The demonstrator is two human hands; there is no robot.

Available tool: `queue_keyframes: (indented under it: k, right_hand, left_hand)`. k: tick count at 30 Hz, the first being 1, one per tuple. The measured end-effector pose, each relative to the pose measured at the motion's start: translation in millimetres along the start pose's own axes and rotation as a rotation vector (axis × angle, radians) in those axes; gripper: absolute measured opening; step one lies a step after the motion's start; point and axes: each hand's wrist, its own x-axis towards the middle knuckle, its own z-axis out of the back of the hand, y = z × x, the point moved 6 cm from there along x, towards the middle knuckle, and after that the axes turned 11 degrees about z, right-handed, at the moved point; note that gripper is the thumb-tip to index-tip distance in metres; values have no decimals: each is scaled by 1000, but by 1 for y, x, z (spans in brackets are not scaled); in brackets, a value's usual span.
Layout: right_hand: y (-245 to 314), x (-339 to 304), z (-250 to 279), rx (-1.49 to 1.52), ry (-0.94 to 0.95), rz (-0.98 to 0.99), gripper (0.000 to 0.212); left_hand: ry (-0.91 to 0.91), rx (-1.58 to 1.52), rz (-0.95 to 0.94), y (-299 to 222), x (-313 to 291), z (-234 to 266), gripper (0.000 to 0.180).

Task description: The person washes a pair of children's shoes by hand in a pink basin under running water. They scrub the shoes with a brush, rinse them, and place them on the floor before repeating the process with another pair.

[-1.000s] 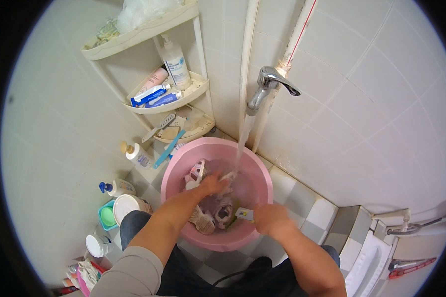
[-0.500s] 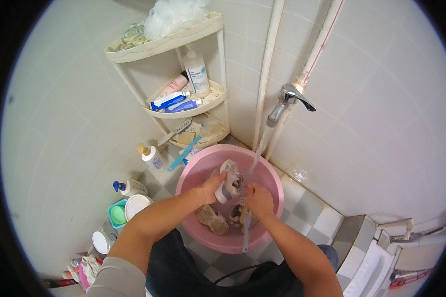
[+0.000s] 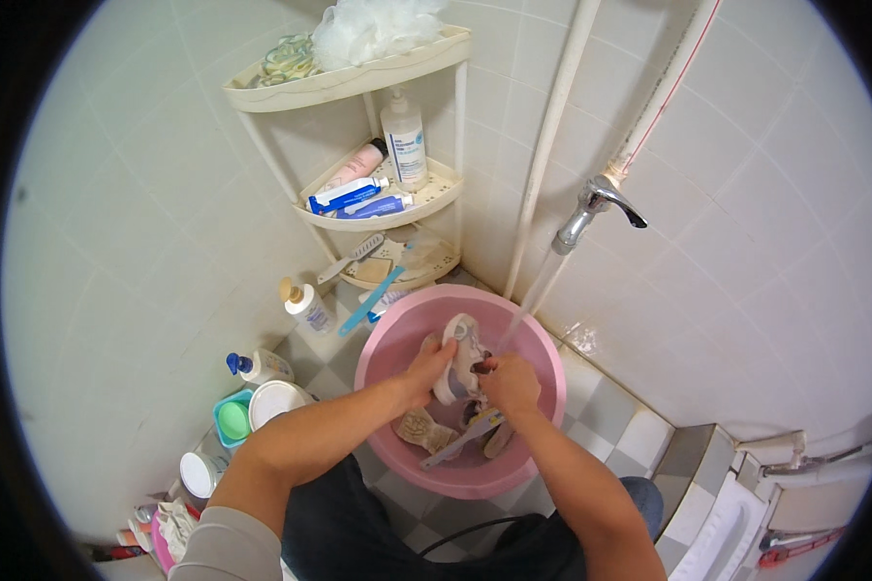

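Observation:
A pink basin [image 3: 550, 426] sits on the floor between my knees, with wet shoes and water in it. My left hand [image 3: 432, 370] grips a pale sneaker [image 3: 463, 339] by its side, toe pointing away from me, above the basin. My right hand [image 3: 511, 385] is closed at the sneaker's dark opening, its fingertips pinching the edge there. Below my hands, a brush with a pale handle [image 3: 448, 451] lies slanted across the basin, apart from both hands. Another shoe shows its tan sole [image 3: 424, 428] under the brush. Water runs from the tap [image 3: 579, 218] into the basin, close behind the sneaker.
A corner shelf [image 3: 378, 215] with bottles and tubes stands behind the basin. Pump bottles [image 3: 307, 308] and round tubs [image 3: 274, 402] line the left wall. A blue-handled brush [image 3: 370, 302] leans by the shelf. At right is a tiled step [image 3: 683, 460].
My right hand has come against the sneaker's opening. The brush handle has swung from pointing toward me to slanting left. The view has shifted slightly, moving the scene rightward.

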Motion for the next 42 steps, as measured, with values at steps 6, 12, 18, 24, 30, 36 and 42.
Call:
queue_keyframes:
  k: [6, 12, 18, 24, 30, 36, 42]
  right_hand:
    - [6, -6, 0, -71, -121, 198, 11]
    - [5, -1, 13, -426, -281, 631, 11]
    - [-1, -10, 15, 49, -110, 106, 17]
    - [8, -21, -17, 548, 14, 59, 36]
    - [-25, 6, -72, 755, 526, -121, 45]
    - [-23, 35, -125, -226, 300, 243, 33]
    - [-48, -1, -162, -573, 662, 470, 31]
  left_hand:
    - [-40, 57, 43, 3, 5, 2, 48]
    - [-45, 165, 32, -2, 12, 3, 44]
    - [-97, 95, 9, 1, 23, 7, 41]
    - [-186, 117, 43, -5, 22, 3, 49]
    - [-210, 274, 120, -2, 16, 15, 74]
    - [-129, 373, 12, -29, -5, 36, 58]
    - [-247, 623, -97, -44, -28, 41, 31]
